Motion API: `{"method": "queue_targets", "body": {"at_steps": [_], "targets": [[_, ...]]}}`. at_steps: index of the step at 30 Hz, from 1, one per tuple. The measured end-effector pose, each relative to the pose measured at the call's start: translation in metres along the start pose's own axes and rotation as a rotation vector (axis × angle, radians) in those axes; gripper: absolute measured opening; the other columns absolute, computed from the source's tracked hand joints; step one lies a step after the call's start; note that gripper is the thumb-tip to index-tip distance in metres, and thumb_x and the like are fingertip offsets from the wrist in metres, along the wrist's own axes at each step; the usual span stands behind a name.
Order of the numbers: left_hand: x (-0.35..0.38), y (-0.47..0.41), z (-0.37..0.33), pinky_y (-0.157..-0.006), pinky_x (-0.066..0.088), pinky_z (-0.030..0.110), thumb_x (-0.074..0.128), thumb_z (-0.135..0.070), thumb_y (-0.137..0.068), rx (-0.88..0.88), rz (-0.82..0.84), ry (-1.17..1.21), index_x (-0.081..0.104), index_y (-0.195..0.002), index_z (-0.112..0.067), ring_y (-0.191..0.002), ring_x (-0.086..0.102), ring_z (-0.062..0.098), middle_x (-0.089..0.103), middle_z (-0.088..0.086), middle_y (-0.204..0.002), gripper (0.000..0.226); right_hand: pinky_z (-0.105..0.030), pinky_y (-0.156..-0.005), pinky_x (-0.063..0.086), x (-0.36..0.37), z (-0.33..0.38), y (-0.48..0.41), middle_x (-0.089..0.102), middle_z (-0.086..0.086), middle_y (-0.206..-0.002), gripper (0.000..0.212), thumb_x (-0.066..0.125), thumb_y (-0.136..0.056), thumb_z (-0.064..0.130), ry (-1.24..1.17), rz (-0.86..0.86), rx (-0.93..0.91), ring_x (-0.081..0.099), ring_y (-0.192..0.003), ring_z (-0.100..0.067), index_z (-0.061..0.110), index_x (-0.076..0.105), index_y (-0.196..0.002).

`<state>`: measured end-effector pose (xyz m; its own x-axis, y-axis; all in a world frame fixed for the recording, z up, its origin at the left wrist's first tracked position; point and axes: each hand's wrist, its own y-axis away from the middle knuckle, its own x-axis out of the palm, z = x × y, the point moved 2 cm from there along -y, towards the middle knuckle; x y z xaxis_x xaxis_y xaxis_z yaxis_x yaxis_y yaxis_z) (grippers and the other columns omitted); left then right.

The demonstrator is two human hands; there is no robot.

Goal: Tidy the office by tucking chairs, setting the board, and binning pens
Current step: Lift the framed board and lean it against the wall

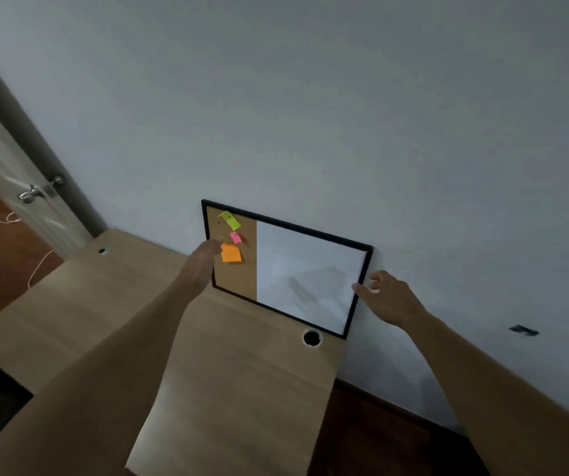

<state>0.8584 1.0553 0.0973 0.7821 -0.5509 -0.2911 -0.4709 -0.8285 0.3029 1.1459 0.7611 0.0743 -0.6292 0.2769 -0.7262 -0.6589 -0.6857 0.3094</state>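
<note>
Board: a rectangular black-framed board point(310, 269), cork panel on its left part and white wipe surface on the rest, stands on its long edge at the back of the desk and leans against the wall, tilted clockwise in the view.
Desk: a light wood-grain tabletop point(235, 389) set against the pale grey-white wall point(310, 97); the board's lower edge rests on it.
Notes: on the cork panel sit a yellow-green sticky note point(230, 219) at the top, a small pink sticky note point(235, 237) below it, and an orange square sticky note point(231, 253) lowest.
Left hand: the left hand point(204, 259) reaches to the board's left frame edge beside the orange note; fingers are extended and loosely together, fingertips at the frame, and whether they actually grip it I cannot tell.
Right hand: the right hand point(388, 297) is at the board's right frame edge, fingers spread and curled, not closed on anything; the thumb tip appears to touch the frame, the other fingers lie just beside it.
Cable holes: a round hole with a white rim point(311, 337) is in the desk just in front of the board's lower right corner; a second small hole point(102, 251) is near the far left corner.
Door: a white panelled door with a silver lever handle point(32, 194) stands at the left.
Floor: dark reddish wood flooring point(379, 434) shows right of the desk.
</note>
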Motion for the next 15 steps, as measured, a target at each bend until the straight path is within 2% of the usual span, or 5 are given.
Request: {"method": "queue_targets", "body": {"at_steps": [5, 8, 10, 12, 15], "targets": [[-0.005, -0.079, 0.001, -0.123, 0.033, 0.054, 0.048, -0.062, -0.099, -0.051, -0.033, 0.016, 0.053, -0.146, -0.024, -0.139, 0.047, 0.027, 0.054, 0.005, -0.148, 0.061, -0.04, -0.109, 0.047, 0.013, -0.001, -0.041, 0.054, -0.011, -0.154, 0.087, 0.058, -0.094, 0.069, -0.002, 0.001, 0.085, 0.055, -0.137, -0.03, 0.011, 0.04, -0.156], [-0.009, -0.116, 0.007, -0.108, 0.044, 0.045, 0.052, -0.051, -0.103, -0.13, -0.092, -0.087, 0.053, -0.145, -0.011, -0.11, 0.06, 0.028, 0.064, 0.01, -0.119, 0.058, -0.04, -0.108, 0.047, 0.021, 0.001, -0.059, 0.057, -0.011, -0.149, 0.083, 0.058, -0.096, 0.064, -0.008, 0.015, 0.116, 0.056, -0.135, -0.03, 0.008, 0.041, -0.155], [-0.014, -0.138, 0.014, -0.11, 0.046, 0.049, 0.059, -0.053, -0.093, -0.194, -0.12, -0.105, 0.045, -0.153, -0.01, -0.124, 0.061, 0.034, 0.062, 0.017, -0.136, 0.075, -0.039, -0.099, 0.051, 0.027, 0.002, -0.071, 0.065, -0.01, -0.125, 0.063, 0.059, -0.099, 0.058, -0.002, 0.003, 0.124, 0.062, -0.118, -0.028, 0.008, 0.054, -0.137], [-0.021, -0.158, 0.02, -0.118, 0.044, 0.056, 0.063, -0.051, -0.088, -0.232, -0.148, -0.094, 0.029, -0.164, -0.014, -0.143, 0.049, 0.04, 0.045, 0.017, -0.16, 0.092, -0.039, -0.085, 0.057, 0.031, 0.0, -0.084, 0.064, -0.005, -0.094, 0.039, 0.057, -0.1, 0.052, 0.022, -0.033, 0.144, 0.067, -0.095, -0.026, 0.013, 0.059, -0.099], [-0.025, -0.184, 0.022, -0.118, 0.044, 0.054, 0.065, -0.04, -0.091, -0.218, -0.167, -0.082, 0.019, -0.168, -0.013, -0.146, 0.047, 0.036, 0.038, 0.015, -0.166, 0.094, -0.032, -0.056, 0.048, 0.035, -0.005, -0.098, 0.06, -0.006, -0.071, 0.045, 0.051, -0.099, 0.049, 0.087, -0.086, 0.199, 0.064, -0.068, -0.026, 0.014, 0.05, -0.07]]}}
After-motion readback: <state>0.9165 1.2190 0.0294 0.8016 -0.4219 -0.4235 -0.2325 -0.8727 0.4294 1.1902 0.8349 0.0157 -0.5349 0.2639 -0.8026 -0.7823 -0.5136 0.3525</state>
